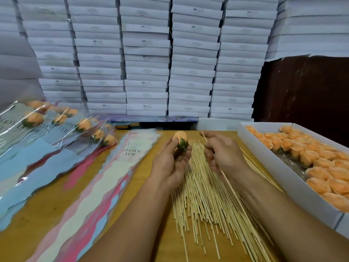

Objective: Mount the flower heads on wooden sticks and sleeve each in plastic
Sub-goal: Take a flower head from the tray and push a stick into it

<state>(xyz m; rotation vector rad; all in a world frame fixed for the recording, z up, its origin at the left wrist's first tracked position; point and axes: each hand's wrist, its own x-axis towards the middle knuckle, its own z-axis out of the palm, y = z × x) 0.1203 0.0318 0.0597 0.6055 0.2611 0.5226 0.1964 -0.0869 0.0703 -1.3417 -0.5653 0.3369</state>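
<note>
My left hand point(171, 163) holds an orange flower head point(179, 138) with a green base, bud pointing away from me, over the table's middle. Just to its right, my right hand point(224, 154) pinches a single wooden stick point(229, 186) that runs from above the fingers down past the wrist. The stick's upper tip stands apart from the flower. Under both hands lies a spread pile of wooden sticks point(205, 210). A stack of empty plastic sleeves point(105, 178) printed "LOVE YOU" lies to the left of the hands.
A white tray point(294, 188) of several loose orange flower heads point(309, 154) sits at the right. Finished sleeved flowers point(56, 127) are heaped at the far left. A wall of stacked white boxes point(147, 59) closes off the back of the wooden table point(56, 197).
</note>
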